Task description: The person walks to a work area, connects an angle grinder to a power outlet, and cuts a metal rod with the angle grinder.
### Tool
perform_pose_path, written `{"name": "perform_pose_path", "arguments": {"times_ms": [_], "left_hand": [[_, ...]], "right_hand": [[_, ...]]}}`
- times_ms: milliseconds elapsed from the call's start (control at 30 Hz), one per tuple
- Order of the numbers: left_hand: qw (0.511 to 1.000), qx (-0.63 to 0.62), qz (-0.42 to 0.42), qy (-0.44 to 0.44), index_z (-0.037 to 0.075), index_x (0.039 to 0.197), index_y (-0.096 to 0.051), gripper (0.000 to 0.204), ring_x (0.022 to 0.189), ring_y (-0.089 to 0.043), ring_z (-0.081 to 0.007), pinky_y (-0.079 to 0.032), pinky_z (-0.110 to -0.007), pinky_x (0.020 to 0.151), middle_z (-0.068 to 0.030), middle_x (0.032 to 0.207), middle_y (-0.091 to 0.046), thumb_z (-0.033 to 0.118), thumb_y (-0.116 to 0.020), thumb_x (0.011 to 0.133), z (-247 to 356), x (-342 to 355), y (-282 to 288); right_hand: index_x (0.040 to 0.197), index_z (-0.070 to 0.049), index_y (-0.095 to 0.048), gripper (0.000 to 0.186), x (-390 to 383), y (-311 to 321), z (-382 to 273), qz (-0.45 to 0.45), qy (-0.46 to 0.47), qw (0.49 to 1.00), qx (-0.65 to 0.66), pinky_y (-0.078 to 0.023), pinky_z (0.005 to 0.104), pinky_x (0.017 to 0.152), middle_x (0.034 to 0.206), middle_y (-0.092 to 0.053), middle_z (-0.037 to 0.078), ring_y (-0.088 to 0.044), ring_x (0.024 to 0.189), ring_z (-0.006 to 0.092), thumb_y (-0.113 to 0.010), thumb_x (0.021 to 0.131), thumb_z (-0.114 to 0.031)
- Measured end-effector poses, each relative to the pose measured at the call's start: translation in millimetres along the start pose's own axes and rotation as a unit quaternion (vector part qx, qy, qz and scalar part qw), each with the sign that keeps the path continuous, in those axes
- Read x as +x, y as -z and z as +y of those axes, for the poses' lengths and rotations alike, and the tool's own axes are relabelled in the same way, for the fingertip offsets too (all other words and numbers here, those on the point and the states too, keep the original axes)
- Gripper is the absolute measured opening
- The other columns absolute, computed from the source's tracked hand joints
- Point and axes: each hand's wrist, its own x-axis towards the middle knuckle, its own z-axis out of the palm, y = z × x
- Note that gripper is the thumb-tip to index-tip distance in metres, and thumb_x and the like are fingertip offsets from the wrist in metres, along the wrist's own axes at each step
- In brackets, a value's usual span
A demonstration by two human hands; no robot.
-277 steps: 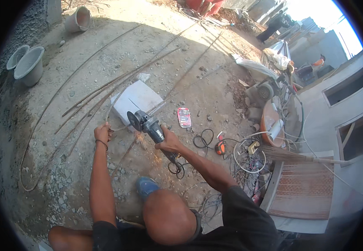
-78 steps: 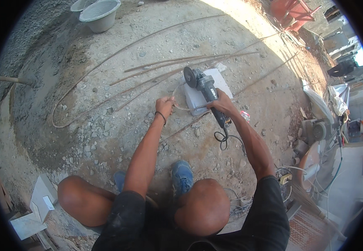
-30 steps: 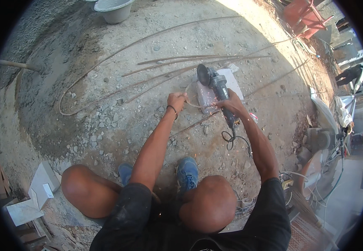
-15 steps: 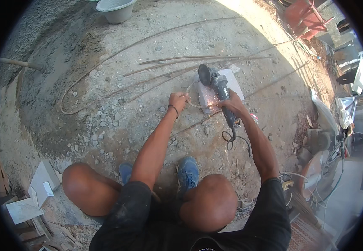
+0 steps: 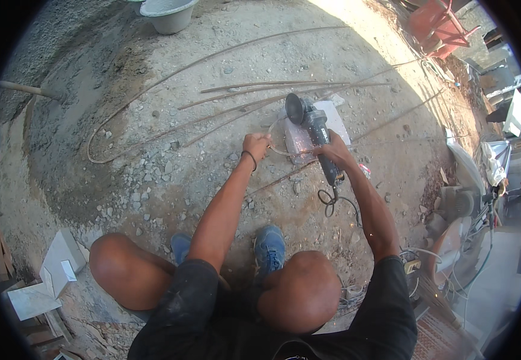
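My right hand (image 5: 334, 151) is wrapped round the body of a dark angle grinder (image 5: 319, 133), its round disc guard toward the far left and its cord trailing back toward me. My left hand (image 5: 257, 146) is closed on a thin bent metal rod (image 5: 280, 151), which runs toward the grinder. Beneath the tool lies a pale block (image 5: 336, 118) on the ground. The guard and the grinder's body hide where disc and rod meet. A few small sparks show near my right forearm.
Long thin rods (image 5: 248, 91) lie across the stony ground ahead, one curving round to the left. A grey tub (image 5: 168, 17) stands at the far left, a red wheelbarrow (image 5: 437, 27) at the far right. White broken boards (image 5: 62, 261) lie near left; cables (image 5: 452, 279) near right.
The bright spray of sparks by the block has faded, with scattered sparks now nearer my right forearm. Both hands and the grinder stay almost in place.
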Motion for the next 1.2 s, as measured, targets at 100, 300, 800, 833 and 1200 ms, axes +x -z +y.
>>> {"name": "perform_pose_path", "arguments": {"times_ms": [100, 300, 800, 833, 1200], "left_hand": [[1.000, 0.001, -0.003, 0.001, -0.002, 0.088, -0.068, 0.023, 0.050, -0.049, -0.0093, -0.040, -0.025, 0.042, -0.0070, 0.074, -0.066, 0.019, -0.059, 0.091, -0.8, 0.9, 1.9], [1.000, -0.009, 0.006, 0.000, -0.001, 0.087, -0.068, 0.022, 0.050, -0.049, -0.0090, -0.040, -0.025, 0.042, -0.0065, 0.073, -0.066, 0.019, -0.059, 0.091, 0.8, -1.3, -1.3], [1.000, -0.011, -0.003, 0.005, -0.001, 0.087, -0.068, 0.020, 0.048, -0.047, -0.0085, -0.038, -0.025, 0.040, -0.0064, 0.072, -0.066, 0.016, -0.057, 0.092, -5.2, 4.7, 0.4], [1.000, -0.014, 0.000, 0.004, -0.001, 0.087, -0.068, 0.020, 0.048, -0.048, -0.0085, -0.038, -0.025, 0.041, -0.0063, 0.072, -0.066, 0.016, -0.057, 0.092, -4.0, 3.7, -2.3], [0.999, -0.032, 0.015, -0.023, 0.000, 0.079, -0.068, 0.024, 0.045, -0.049, -0.0109, -0.039, -0.027, 0.039, -0.0068, 0.068, -0.066, 0.019, -0.059, 0.090, -8.7, 5.5, -0.1]], "right_hand": [[0.107, 0.006, -0.057, 0.062, 0.1, -1.0, -4.2, -0.001, -0.006, 1.000, 0.008, -0.049, 0.0353, 0.074, 0.089, -0.065, 0.017, -0.063, 0.080, 0.0265, -0.074, 0.056, -0.027], [0.106, 0.005, -0.057, 0.061, -1.7, -1.6, -7.3, 0.004, -0.022, 1.000, -0.017, -0.049, 0.0350, 0.074, 0.089, -0.065, 0.017, -0.063, 0.080, 0.0257, -0.073, 0.057, -0.027], [0.107, 0.006, -0.057, 0.060, -1.3, -2.8, -2.5, -0.002, -0.005, 1.000, -0.007, -0.048, 0.0363, 0.076, 0.090, -0.064, 0.018, -0.062, 0.083, 0.0282, -0.072, 0.059, -0.027], [0.107, 0.006, -0.057, 0.060, -1.0, -1.0, 0.7, -0.004, 0.008, 1.000, -0.002, -0.048, 0.0364, 0.076, 0.090, -0.064, 0.018, -0.062, 0.083, 0.0284, -0.072, 0.059, -0.027], [0.108, 0.005, -0.056, 0.059, -3.9, -3.8, -4.0, -0.003, -0.004, 1.000, 0.016, -0.049, 0.0337, 0.071, 0.088, -0.063, 0.014, -0.061, 0.078, 0.0225, -0.072, 0.057, -0.019]]}}
